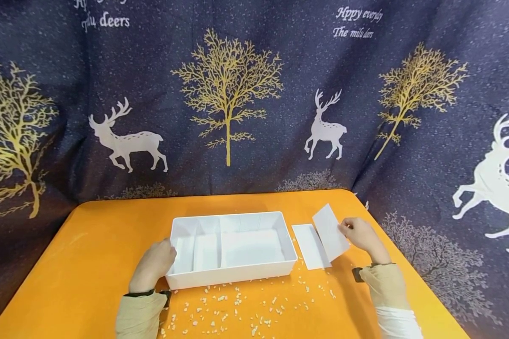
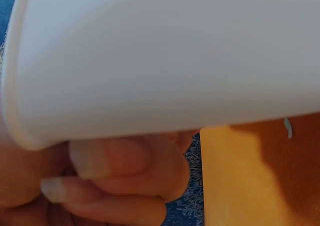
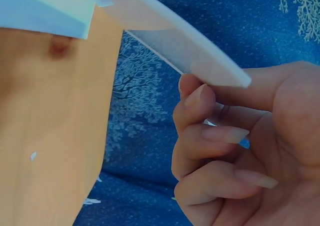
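White thin rectangular panel [image 1: 331,233] was in the right hand [image 1: 358,231], pinched at its right edge, thumb against fingers, other fingers loosely curled. It was raised and tilted near the table's right edge, well in from the far-right corner. A second flat white rectangular sheet [image 1: 309,247] lay just left of it, on the smooth orange table [image 1: 110,249], beside the box's right wall. Left hand [image 1: 156,261] gripped the left wall of the white open-topped rectangular box [image 1: 233,274], fingers curled.

Box looked like smooth plastic: rounded corners, two cross dividers, two narrow compartments on the left, one wide on the right. Panel had a thin straight-cut edge and a slight bow in the right wrist view. Small irregular pale flakes [image 1: 237,301] were scattered toward the table's near edge.

Near edge was cut off in the head view. Left thumb was hard to make out. Couldn't tell whether the panel's lower corner touched the sheet.
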`<state>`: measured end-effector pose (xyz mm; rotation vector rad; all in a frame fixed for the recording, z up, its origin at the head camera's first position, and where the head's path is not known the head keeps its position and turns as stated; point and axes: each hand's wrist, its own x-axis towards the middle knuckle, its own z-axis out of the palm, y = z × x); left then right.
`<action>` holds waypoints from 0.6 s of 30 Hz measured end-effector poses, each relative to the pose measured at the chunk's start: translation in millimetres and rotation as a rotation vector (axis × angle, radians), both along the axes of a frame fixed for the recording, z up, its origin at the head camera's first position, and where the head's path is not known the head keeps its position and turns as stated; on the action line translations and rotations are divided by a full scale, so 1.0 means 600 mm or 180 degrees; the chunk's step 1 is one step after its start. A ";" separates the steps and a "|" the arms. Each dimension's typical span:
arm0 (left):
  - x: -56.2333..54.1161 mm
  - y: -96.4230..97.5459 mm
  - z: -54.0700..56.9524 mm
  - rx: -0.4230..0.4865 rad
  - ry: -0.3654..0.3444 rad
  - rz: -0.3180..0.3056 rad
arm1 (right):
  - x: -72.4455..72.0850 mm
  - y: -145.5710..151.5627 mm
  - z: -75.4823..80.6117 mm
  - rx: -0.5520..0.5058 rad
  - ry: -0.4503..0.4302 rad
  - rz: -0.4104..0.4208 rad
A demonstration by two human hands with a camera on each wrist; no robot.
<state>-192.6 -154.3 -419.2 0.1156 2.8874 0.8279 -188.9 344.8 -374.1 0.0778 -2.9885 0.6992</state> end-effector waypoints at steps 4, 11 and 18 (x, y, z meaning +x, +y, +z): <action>-0.001 -0.001 0.000 -0.0031 -0.0011 0.0002 | -0.003 0.010 -0.008 -0.0023 0.0015 0.0019; -0.001 0.000 -0.001 -0.0017 -0.0016 0.0015 | -0.003 0.030 -0.019 -0.0101 -0.0071 -0.0008; 0.001 0.000 0.001 -0.0014 -0.0011 -0.0012 | -0.005 0.044 -0.028 -0.0169 -0.0185 -0.0089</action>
